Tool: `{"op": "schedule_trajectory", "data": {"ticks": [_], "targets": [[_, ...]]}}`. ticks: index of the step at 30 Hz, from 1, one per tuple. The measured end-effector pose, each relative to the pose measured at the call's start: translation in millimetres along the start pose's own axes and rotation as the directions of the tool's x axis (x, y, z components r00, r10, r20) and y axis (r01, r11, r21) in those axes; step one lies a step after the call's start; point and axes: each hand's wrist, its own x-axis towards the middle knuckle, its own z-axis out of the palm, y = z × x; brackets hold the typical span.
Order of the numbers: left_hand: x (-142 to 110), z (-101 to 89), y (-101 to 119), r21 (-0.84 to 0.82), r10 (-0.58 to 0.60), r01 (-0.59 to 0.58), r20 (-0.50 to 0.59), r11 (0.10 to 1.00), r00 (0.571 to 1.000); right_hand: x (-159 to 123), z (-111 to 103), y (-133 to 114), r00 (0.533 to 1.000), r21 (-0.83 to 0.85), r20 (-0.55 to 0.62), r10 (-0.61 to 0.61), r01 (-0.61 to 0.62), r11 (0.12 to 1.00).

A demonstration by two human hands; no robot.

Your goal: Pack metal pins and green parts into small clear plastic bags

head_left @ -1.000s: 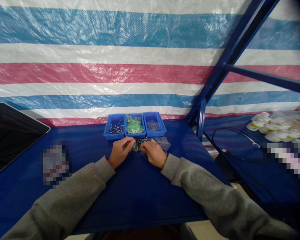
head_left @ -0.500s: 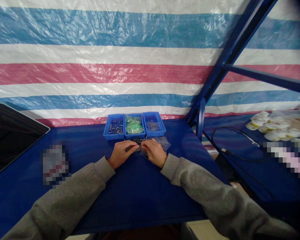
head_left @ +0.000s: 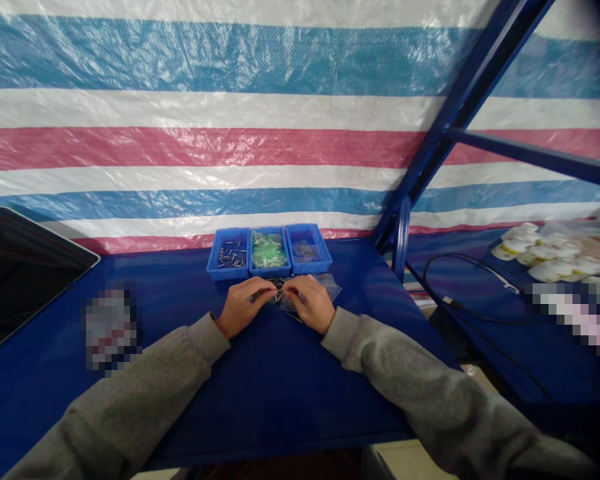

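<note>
My left hand [head_left: 243, 305] and my right hand [head_left: 310, 302] meet fingertip to fingertip on the blue table [head_left: 270, 387], both pinched on a small part too small to name. A clear plastic bag [head_left: 330, 285] lies under and behind my right hand. Just beyond the hands stand three small blue bins: the left bin [head_left: 228, 255] holds dark metal pins, the middle bin [head_left: 269, 251] holds green parts, the right bin [head_left: 305, 251] holds a few small dark pieces.
A dark tablet screen [head_left: 20, 267] leans at the far left. A blue metal frame post [head_left: 403, 237] stands right of the bins. A black cable [head_left: 460, 293] and several white rolls [head_left: 545, 257] lie on the neighbouring table. A striped tarp [head_left: 230, 120] hangs behind.
My left fingers have come down from the green bin's front edge and closed in on my right fingertips. The right hand shifted slightly.
</note>
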Motion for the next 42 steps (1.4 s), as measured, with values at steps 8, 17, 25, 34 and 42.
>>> {"op": "schedule_trajectory", "data": {"ticks": [8, 17, 25, 34, 42], "targets": [[0.3, 0.7, -0.4, -0.015, 0.01, -0.01, 0.002, 1.0, 1.0, 2.4, -0.5, -1.7, 0.998, -0.058, 0.061, 0.026, -0.023, 0.998], [0.8, 2.1, -0.2, 0.024, -0.012, 0.01, 0.075, 1.0, 0.997, 2.6, 3.4, 1.5, 0.988, -0.062, 0.152, 0.004, 0.006, 0.998], [1.1, 3.7, 1.8, 0.081, -0.052, 0.039, 0.17, 0.996, 0.984, 3.0, 5.1, 3.8, 0.975, -0.095, 0.221, -0.032, 0.054, 0.994], [1.4, 4.3, 0.9, 0.129, -0.049, 0.024, 0.191, 0.991, 0.98, 3.5, 5.0, 4.2, 0.97, -0.115, 0.239, -0.043, 0.072, 0.991], [0.2, 5.8, -2.4, 0.152, -0.049, 0.018, 0.202, 0.988, 0.978, 4.2, 4.3, 4.4, 0.968, -0.116, 0.248, -0.048, 0.078, 0.99]]}}
